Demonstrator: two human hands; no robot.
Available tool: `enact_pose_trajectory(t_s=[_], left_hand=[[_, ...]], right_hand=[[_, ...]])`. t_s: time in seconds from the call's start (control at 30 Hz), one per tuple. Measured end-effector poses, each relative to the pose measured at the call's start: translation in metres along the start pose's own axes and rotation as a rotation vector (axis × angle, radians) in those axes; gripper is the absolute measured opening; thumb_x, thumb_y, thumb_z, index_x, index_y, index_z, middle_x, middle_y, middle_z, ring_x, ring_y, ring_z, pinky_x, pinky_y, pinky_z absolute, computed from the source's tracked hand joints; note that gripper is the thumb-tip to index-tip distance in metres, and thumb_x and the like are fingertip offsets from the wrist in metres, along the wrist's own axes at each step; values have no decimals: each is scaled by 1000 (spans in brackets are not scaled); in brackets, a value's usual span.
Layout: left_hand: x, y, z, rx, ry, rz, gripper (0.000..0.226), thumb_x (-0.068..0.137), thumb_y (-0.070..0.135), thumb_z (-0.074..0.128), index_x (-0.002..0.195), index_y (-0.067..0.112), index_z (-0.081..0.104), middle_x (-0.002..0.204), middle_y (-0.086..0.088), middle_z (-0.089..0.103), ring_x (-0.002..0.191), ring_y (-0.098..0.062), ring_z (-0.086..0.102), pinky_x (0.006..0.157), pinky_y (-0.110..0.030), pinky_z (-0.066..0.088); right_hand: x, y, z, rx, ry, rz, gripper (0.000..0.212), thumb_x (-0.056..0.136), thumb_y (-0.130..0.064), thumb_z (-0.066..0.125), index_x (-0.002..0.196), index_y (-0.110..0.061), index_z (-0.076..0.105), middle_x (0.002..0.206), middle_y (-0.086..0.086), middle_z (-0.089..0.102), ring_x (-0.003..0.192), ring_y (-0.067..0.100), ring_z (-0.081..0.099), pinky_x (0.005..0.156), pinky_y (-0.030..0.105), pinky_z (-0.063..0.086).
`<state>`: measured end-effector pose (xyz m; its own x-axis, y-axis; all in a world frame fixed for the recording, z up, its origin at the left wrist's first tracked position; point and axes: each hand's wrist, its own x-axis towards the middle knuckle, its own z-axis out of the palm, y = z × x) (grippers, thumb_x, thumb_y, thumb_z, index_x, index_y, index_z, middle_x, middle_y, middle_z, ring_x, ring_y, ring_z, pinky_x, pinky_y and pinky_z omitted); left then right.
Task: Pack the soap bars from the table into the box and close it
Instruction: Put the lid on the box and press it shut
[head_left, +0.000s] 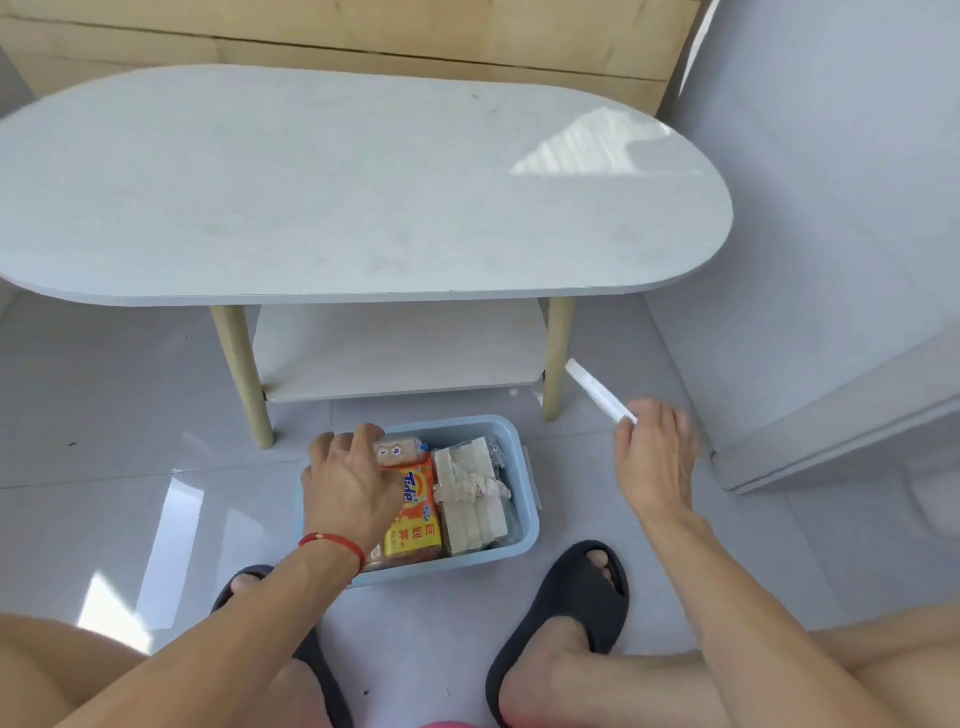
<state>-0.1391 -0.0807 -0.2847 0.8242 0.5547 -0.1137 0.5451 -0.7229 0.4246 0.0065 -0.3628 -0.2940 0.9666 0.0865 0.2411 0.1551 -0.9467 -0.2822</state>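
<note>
- The soap bars (415, 506) lie packed in the blue box (524, 483) on the floor, in front of the desk (337, 197).
- The left hand (348, 488) reaches into the box, fingers spread loose on the packets.
- The right hand (657, 457), raised beside the box, pinches a white lid (597, 392) seen edge-on.
- Two dark slippers (571, 608) flank the box's near side.

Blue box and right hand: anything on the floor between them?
Nothing: head view shows only bare grey floor tile between the blue box and the right hand, which holds a white flat piece, apparently the lid.
</note>
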Motion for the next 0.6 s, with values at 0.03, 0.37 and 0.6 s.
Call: enact_pose_trajectory(t_s=[0.03, 0.37, 0.6], left_hand=[[-2, 6, -1, -27, -2, 33, 40, 81, 19, 63, 121, 13, 61, 110, -14, 69, 121, -36, 46, 89, -49, 50], [-13, 44, -16, -562, -308, -37, 48, 82, 19, 62, 130, 20, 55, 125, 0, 64, 100, -16, 61, 81, -26, 50], [1, 2, -40, -1051, -307, -364, 67, 69, 28, 65, 133, 23, 45, 125, -9, 62, 108, -31, 62, 92, -45, 50]], right_hand=[[3, 1, -15, 47, 40, -3, 11, 96, -5, 56, 102, -1, 64, 95, 21, 68, 93, 42, 59, 84, 50, 44], [-29, -66, -135, 439, 145, -358, 10, 99, -31, 53, 104, -24, 59, 94, -11, 66, 86, 11, 60, 76, 11, 43], [-4, -91, -119, 1294, -232, 175, 11, 92, -21, 65, 92, -21, 76, 92, 1, 78, 84, 13, 70, 77, 31, 53]])
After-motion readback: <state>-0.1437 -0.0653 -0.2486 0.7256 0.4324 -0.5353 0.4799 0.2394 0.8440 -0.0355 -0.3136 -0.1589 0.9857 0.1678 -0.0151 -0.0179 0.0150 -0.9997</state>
